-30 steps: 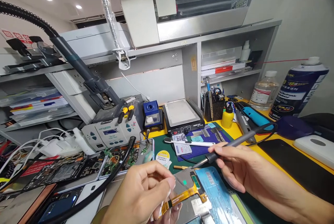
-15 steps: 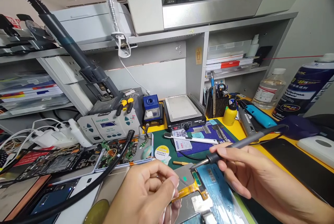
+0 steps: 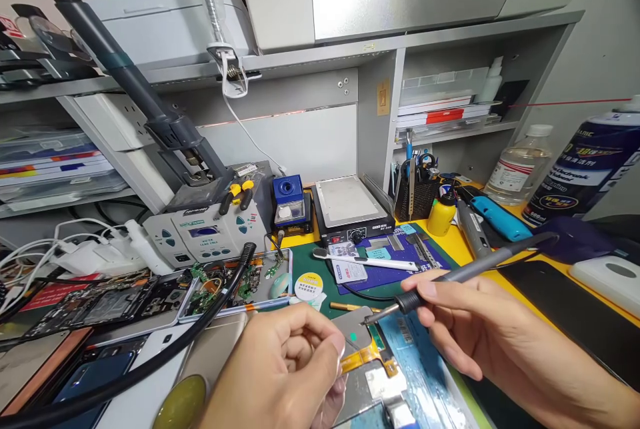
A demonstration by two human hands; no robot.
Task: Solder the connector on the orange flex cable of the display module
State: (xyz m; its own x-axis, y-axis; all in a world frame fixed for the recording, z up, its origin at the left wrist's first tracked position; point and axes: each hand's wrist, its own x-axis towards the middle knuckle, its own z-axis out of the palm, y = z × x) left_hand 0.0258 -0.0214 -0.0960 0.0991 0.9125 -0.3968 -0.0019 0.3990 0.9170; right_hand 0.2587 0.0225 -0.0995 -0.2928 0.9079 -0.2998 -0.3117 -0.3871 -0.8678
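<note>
My right hand (image 3: 463, 322) holds a soldering iron (image 3: 463, 274) like a pen. Its metal tip points down-left, at the upper edge of a phone screen's grey metal back (image 3: 357, 322); whether it touches cannot be told. My left hand (image 3: 285, 369) is closed in a pinch low in the middle, with a thin grey wire (image 3: 351, 344) showing from its fingertips. Close to those fingertips, an orange flex cable (image 3: 361, 357) lies across the metal back, beside a small green board strip (image 3: 376, 336). The left hand hides part of the screen.
Behind stand a hot-air station (image 3: 215, 229), a hot plate (image 3: 350, 206) and a blue tip-cleaner box (image 3: 290, 206). A white brush (image 3: 370, 260) lies on the mat. A black hose (image 3: 150, 376) crosses the left side over phone parts. A yellow bottle (image 3: 441, 214) stands at right.
The soldering iron's tip has shifted slightly left over the metal back. The camera view has tilted a little. Both hands keep their grips.
</note>
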